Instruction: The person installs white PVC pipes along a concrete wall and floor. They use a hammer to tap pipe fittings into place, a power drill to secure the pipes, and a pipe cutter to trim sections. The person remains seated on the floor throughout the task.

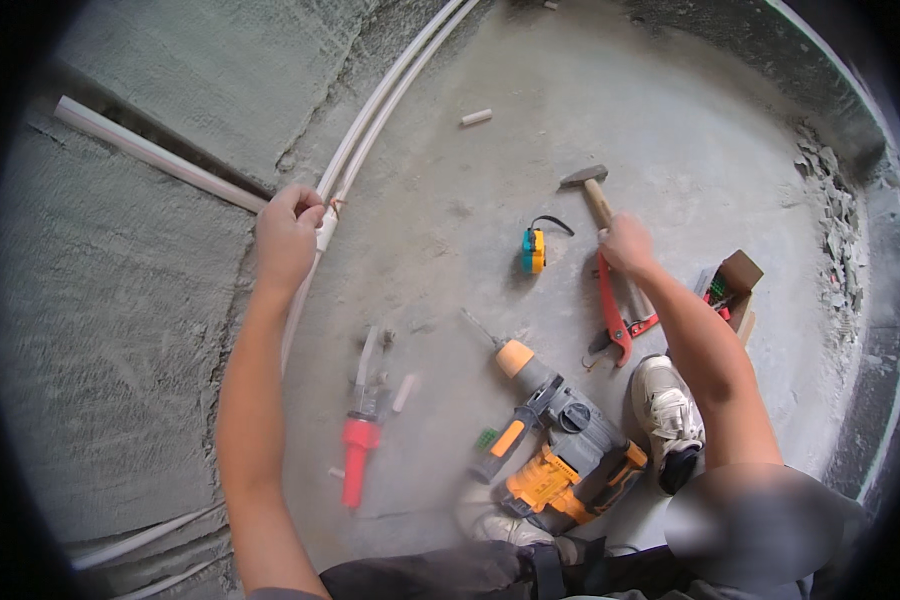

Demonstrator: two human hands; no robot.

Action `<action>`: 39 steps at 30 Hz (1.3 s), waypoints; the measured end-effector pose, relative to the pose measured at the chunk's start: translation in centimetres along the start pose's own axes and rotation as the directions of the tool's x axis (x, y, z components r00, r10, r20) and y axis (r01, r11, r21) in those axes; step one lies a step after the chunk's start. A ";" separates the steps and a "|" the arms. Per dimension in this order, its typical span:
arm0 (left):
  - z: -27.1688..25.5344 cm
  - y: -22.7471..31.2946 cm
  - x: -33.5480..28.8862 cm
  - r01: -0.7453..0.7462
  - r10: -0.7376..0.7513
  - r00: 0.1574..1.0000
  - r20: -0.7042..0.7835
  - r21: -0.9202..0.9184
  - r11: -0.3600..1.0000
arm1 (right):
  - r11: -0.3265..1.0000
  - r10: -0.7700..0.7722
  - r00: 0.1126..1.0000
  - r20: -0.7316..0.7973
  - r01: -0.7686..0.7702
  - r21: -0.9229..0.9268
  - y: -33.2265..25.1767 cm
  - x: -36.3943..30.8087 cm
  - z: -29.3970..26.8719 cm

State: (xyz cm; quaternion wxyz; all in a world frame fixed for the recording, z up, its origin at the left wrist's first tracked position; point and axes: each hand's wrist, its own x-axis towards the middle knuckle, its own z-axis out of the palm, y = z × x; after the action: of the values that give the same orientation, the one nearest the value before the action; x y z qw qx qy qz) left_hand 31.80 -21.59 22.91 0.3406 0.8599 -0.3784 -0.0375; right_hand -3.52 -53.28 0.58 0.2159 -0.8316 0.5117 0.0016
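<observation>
Right grip (625,243) holds a hammer (596,196) near a box (741,272) of green pieces (717,287).

Right of centre: tape measure (534,252), hammer (598,203) to its upper right, pipe cutter (610,310) below hammer, drill (575,440) lower down. Pipe (160,157) upper left.

On the grey concrete floor (690,130) lies an orange-and-grey power drill (570,420), bit fitted and directed to the upper left; a small green piece (486,438) sits by its handle. A teal-and-yellow tape measure (533,250) with black strap is noted well apart. A red-handled tool (360,440) lies left of the drill, a short white offcut (404,392) just beside it. An opened brown cardboard box (742,271) holds red and green items.
</observation>
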 end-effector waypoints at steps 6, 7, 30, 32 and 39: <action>-1.2 0.6 -0.2 -0.016 0.019 0.999 -0.051 0.056 0.998 | 0.868 -0.087 0.983 -0.159 0.153 0.473 -0.3 0.0 -0.7; -1.5 -0.3 -0.2 0.008 -0.006 0.999 -0.052 0.047 0.999 | 0.695 -0.043 0.996 0.083 -0.030 0.718 -3.0 -1.5 -2.1; -0.8 0.7 3.9 -0.194 0.172 0.980 0.098 0.287 0.938 | -0.379 -0.717 0.599 0.357 -0.765 0.521 -31.9 -5.7 1.5; -0.8 0.0 4.7 -0.259 0.222 0.965 0.137 0.406 0.876 | -0.396 -0.753 0.571 0.327 -0.790 0.468 -31.8 -5.7 1.9; -0.5 -0.6 5.2 -0.380 0.328 0.923 0.202 0.616 0.690 | -0.368 -0.780 0.565 0.270 -0.763 0.532 -31.3 -5.3 2.3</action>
State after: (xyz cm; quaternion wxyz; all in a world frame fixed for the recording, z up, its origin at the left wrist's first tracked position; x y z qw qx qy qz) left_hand 36.08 -24.56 23.93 0.0105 0.8323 -0.5392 0.1282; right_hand 21.13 -36.00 10.90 0.9941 -0.0888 0.0500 -0.0378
